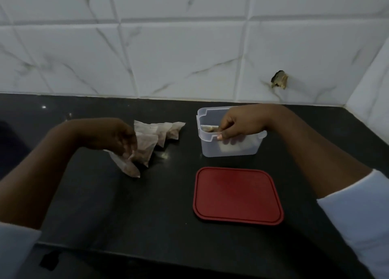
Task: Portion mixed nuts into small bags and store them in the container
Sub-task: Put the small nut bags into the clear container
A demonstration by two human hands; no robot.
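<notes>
A clear plastic container stands open on the black counter, right of centre. My right hand reaches over its rim, fingers curled round a small bag of nuts inside it. Left of the container lie several small clear bags of nuts in a loose pile. My left hand hovers over the near end of that pile and pinches one bag, which hangs down to the counter. The container's red lid lies flat in front of it.
The black counter runs to a white marble-tiled wall behind and a side wall at the far right. A chipped hole marks the tile behind the container. The counter's front edge is near the bottom of the view.
</notes>
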